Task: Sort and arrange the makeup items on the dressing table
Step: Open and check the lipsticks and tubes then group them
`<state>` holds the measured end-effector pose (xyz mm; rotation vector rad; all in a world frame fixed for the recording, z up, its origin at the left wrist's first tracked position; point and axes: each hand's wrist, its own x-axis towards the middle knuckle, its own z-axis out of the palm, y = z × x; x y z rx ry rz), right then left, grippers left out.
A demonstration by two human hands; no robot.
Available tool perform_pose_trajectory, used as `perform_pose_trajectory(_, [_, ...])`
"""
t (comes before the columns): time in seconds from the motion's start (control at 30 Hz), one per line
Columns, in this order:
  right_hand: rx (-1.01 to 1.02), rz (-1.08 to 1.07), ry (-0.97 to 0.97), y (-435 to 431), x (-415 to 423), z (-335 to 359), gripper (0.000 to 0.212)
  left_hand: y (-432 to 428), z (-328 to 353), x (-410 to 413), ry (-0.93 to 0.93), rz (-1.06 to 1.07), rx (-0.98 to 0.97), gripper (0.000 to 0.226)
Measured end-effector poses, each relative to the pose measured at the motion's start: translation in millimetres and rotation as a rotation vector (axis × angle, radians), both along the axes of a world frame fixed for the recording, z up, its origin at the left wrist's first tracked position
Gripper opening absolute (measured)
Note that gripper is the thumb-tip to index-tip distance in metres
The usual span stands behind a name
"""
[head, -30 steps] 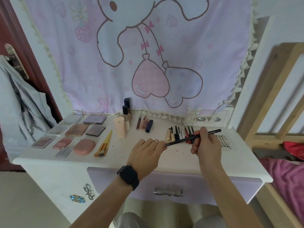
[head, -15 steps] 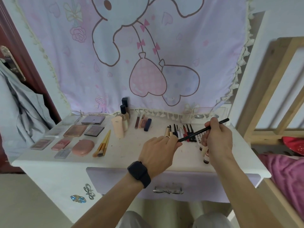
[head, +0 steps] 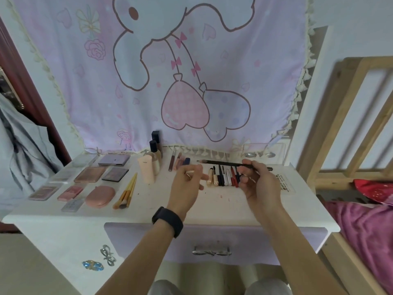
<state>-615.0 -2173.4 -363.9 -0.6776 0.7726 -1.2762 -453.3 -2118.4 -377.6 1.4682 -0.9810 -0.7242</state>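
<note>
Right now the black pencil (head: 221,163) is off the surface (head: 212,207). It hangs nearly level over the far end of the row of slim tubes and liners (head: 223,177). The right hand (head: 258,186) has its fingers clamped on it close to its right end, so most of its length juts leftward with nothing under it.

That grip looks like the main risk. Held so far from the middle, the pencil could pivot in the pinch, and its free tip could dip into the row and knock the aligned sticks askew.

The left hand (head: 186,184) hovers just left of the row with its fingers loosely bent, and as far as I can see it holds nothing. One finger reaches toward the nearest gold tube, and a careless brush there would probably set the round tubes rolling.

The free tip also points toward the bottles (head: 156,158) standing at the far left of it, so a wide swing could topple one.

If the pencil is laid down crosswise, or without a neighbour to rest against, it may well roll. The lash card (head: 286,184) lies just right of the row, near the right hand, and could be shoved as the hand lowers.
</note>
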Motion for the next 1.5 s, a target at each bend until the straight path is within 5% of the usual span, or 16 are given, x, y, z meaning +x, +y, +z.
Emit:
perform_pose_trajectory(0.1, [0.046,0.076,-0.056,14.3,15.4,-18.4,0.022,-2.1,5.4,-11.1,0.228,-0.187,0.069,0.030])
perform_pose_trajectory(0.23, [0.071,0.211,-0.008,34.1,24.5,-48.5,0.028,-6.2,9.7,-15.6,0.332,-0.131,-0.042,0.027])
perform_pose_trajectory(0.4, [-0.087,0.102,0.581,40.8,1.0,-66.1,0.045,-3.3,-4.8,6.2,-0.343,-0.045,-0.167,0.023])
perform_pose_trajectory(0.57, [-0.241,0.202,0.635,29.8,-13.3,-43.9,0.045,4.4,-22.7,16.1,-1.169,-0.260,-0.110,0.034])
perform_pose_trajectory(0.77, [-0.348,0.475,0.806,16.6,-30.2,-34.6,0.025,10.2,-11.3,20.3,-1.613,-0.249,-0.409,0.019])
perform_pose_trajectory(0.9, [-0.418,0.620,0.911,16.8,-30.6,-31.1,0.031,10.7,-13.7,23.0,-1.785,-0.280,-0.423,0.010])
perform_pose_trajectory(1.1, [-0.507,0.712,1.163,22.7,-25.3,-34.0,0.036,13.0,-18.8,33.2,-1.863,-0.367,-0.472,0.035])
perform_pose_trajectory(1.23, [-0.664,0.636,1.340,40.0,-12.6,-47.6,0.036,17.9,-27.9,35.4,-1.901,-0.401,-0.493,0.023])
perform_pose_trajectory(1.37, [-0.672,0.421,1.510,35.7,-45.5,-61.6,0.037,33.0,-33.9,58.6,-1.643,-0.271,-0.431,0.020])
perform_pose_trajectory(1.5, [-0.528,0.252,1.225,40.8,-85.4,-77.5,0.030,41.7,-30.1,86.0,-1.529,-0.159,-0.369,0.012])
